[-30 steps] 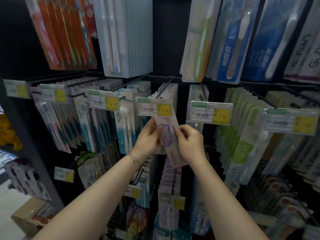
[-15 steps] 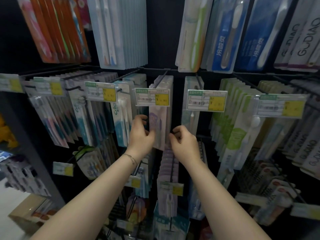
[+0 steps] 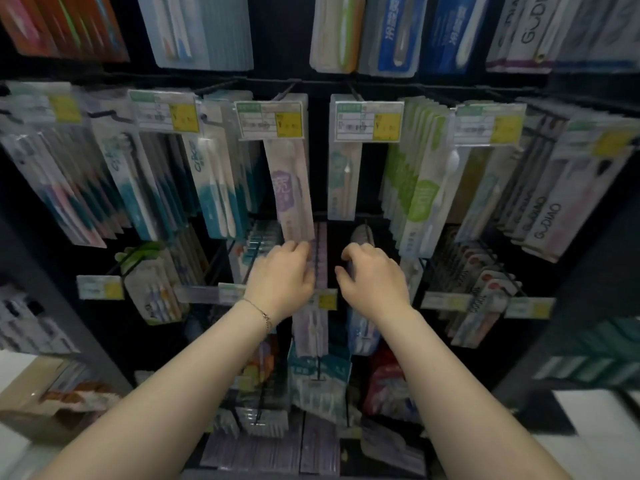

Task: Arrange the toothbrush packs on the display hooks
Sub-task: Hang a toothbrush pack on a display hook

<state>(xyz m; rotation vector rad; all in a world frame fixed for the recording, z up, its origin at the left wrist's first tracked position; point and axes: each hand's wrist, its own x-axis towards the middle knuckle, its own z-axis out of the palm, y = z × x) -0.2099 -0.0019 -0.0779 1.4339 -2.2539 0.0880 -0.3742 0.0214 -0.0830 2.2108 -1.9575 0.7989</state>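
1. As the purple toothbrush pack (image 3: 292,192) hangs from its hook (image 3: 284,93), long axis roughly twelve to six, its lower end sits at twelve o'clock of the left hand (image 3: 280,277), at the fingertips (image 3: 300,247).
2. Whether those curled fingers pinch it, I cannot tell.
3. The right hand (image 3: 374,277), at three o'clock, loosely curled and seemingly empty, is farther.

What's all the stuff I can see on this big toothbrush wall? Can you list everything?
purple toothbrush pack: one in front, purple and white, hanging centre
price tags: several, white with yellow, on hook ends
teal packs: several, teal and white, left of centre
green packs: several, green and white, right of centre
GUDIAO packs: several, pale, far right
blue packs: several, blue, top row
bracelet: one, thin, silvery, left wrist
left hand: one, at the purple pack's lower end
right hand: one, beside it, nothing visibly held
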